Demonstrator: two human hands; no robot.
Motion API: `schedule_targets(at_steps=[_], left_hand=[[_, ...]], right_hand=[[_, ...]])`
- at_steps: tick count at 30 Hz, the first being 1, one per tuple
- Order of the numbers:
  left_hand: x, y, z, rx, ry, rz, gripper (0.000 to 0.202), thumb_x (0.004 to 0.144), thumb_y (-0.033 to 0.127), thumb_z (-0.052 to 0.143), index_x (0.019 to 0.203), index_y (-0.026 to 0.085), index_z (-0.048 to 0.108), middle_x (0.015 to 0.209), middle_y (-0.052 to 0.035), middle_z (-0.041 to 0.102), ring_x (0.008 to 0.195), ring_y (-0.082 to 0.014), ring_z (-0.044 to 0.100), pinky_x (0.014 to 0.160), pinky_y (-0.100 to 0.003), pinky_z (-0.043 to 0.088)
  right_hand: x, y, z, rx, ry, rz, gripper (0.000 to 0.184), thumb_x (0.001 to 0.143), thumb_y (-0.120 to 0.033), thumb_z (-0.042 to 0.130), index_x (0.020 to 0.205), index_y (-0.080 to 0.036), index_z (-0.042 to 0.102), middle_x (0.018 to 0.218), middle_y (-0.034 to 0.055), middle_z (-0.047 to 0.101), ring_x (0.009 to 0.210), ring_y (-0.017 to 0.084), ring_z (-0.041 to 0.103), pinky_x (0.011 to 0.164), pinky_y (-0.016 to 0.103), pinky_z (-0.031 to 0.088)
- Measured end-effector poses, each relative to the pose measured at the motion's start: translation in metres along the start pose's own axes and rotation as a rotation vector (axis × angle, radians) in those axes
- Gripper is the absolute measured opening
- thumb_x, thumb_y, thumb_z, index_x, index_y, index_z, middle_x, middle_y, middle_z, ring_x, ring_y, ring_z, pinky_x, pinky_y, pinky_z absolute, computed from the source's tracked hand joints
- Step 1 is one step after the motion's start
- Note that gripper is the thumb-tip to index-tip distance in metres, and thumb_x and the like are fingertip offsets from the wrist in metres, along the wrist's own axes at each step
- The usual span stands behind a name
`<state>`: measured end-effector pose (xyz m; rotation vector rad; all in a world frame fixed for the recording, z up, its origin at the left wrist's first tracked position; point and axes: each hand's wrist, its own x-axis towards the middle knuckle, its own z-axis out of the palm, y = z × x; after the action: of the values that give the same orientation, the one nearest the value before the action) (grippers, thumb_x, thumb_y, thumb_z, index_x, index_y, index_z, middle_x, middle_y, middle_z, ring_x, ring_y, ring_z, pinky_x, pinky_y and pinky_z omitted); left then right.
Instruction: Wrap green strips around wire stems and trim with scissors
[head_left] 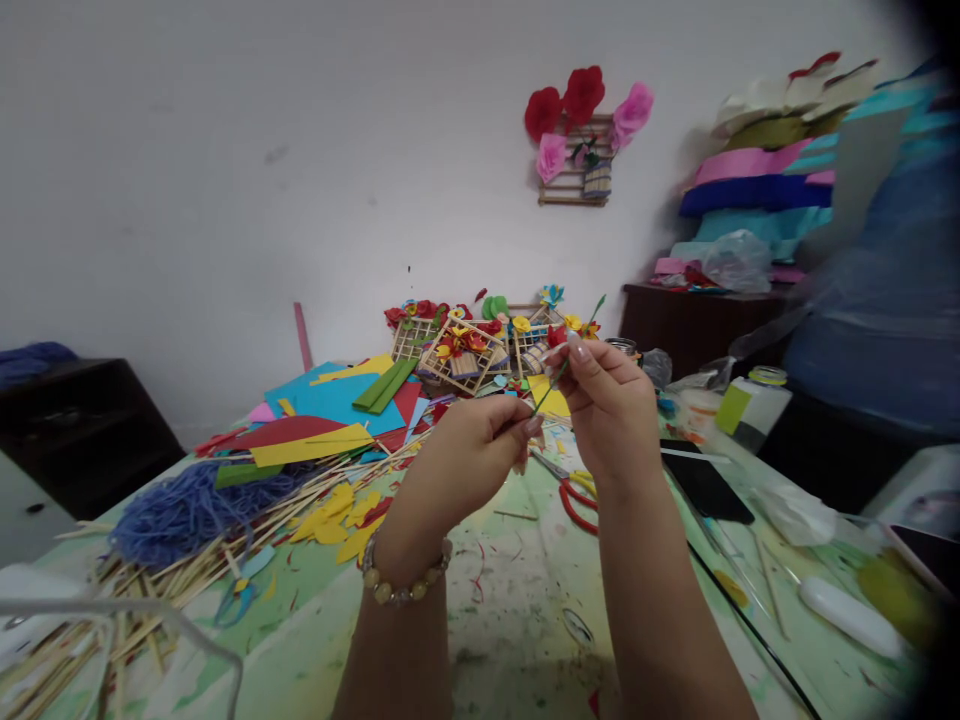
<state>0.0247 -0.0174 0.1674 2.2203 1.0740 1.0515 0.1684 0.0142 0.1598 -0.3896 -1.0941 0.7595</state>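
A thin green stem (pixel 550 391) runs on a slant between my hands, over the middle of the table. My left hand (pixel 476 455), with a beaded bracelet on the wrist, pinches its lower end between thumb and fingertips. Higher up, my right hand (pixel 613 405) has its thumb and fingers closed on the same stem. A green tip (pixel 601 303) sticks up above the right fingers. Beside those fingertips shows a red flower (pixel 556 336); whether it touches the stem I cannot tell. Below the right hand lie red-handled scissors (pixel 577 505), partly hidden by the forearm.
Coloured sheets (pixel 322 390), blue raffia-like strands (pixel 202 515) and thin sticks (pixel 150 625) cover the left side. Yellow cut pieces (pixel 330 515) lie nearer. Small stick racks with flowers (pixel 465 355) stand behind. At right are a black phone (pixel 705 482) and a white glue gun-like object (pixel 851 615).
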Motion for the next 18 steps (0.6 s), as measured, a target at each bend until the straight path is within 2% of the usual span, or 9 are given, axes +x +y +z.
schedule_targets(at_steps=[2, 5, 11, 14, 18], left_hand=[[-0.001, -0.001, -0.001, -0.031, 0.008, -0.004, 0.026, 0.085, 0.028, 0.05, 0.061, 0.017, 0.055, 0.055, 0.0035, 0.055, 0.054, -0.0087, 0.048, 0.054, -0.022, 0.035], [-0.002, -0.001, -0.002, -0.054, 0.08, -0.039, 0.022, 0.082, 0.027, 0.051, 0.064, 0.017, 0.058, 0.051, 0.0036, 0.052, 0.051, -0.0087, 0.046, 0.052, -0.022, 0.033], [-0.003, -0.002, -0.005, -0.098, 0.187, -0.082, 0.026, 0.081, 0.027, 0.052, 0.056, 0.016, 0.052, 0.051, 0.0022, 0.05, 0.049, -0.0087, 0.042, 0.048, -0.023, 0.031], [-0.001, -0.006, -0.005, -0.17, 0.159, -0.089, 0.027, 0.081, 0.032, 0.054, 0.059, 0.016, 0.053, 0.051, 0.0023, 0.049, 0.048, -0.0084, 0.041, 0.047, -0.022, 0.031], [0.002, -0.01, -0.005, -0.245, 0.091, -0.083, 0.027, 0.082, 0.038, 0.054, 0.068, 0.016, 0.057, 0.055, 0.0019, 0.053, 0.05, -0.0086, 0.045, 0.049, -0.021, 0.035]], right_hand=[[-0.001, -0.001, 0.0, 0.011, -0.024, 0.007, 0.011, 0.075, -0.031, 0.068, 0.072, -0.02, 0.067, 0.071, -0.0011, 0.065, 0.064, 0.008, 0.055, 0.063, 0.024, 0.046], [-0.005, -0.001, 0.004, 0.02, -0.06, 0.032, 0.011, 0.074, -0.03, 0.069, 0.07, -0.02, 0.067, 0.071, -0.001, 0.066, 0.066, 0.009, 0.057, 0.065, 0.024, 0.047], [-0.014, 0.005, 0.018, 0.062, -0.176, 0.162, 0.01, 0.074, -0.029, 0.07, 0.069, -0.02, 0.067, 0.069, -0.0017, 0.067, 0.065, 0.01, 0.06, 0.065, 0.025, 0.048], [-0.015, 0.01, 0.021, 0.059, -0.18, 0.178, 0.011, 0.073, -0.03, 0.07, 0.07, -0.02, 0.066, 0.07, -0.0008, 0.068, 0.067, 0.012, 0.061, 0.065, 0.026, 0.049], [-0.013, 0.015, 0.019, 0.074, -0.123, 0.165, 0.01, 0.073, -0.029, 0.07, 0.07, -0.019, 0.067, 0.072, -0.0007, 0.068, 0.068, 0.01, 0.059, 0.064, 0.024, 0.047]])
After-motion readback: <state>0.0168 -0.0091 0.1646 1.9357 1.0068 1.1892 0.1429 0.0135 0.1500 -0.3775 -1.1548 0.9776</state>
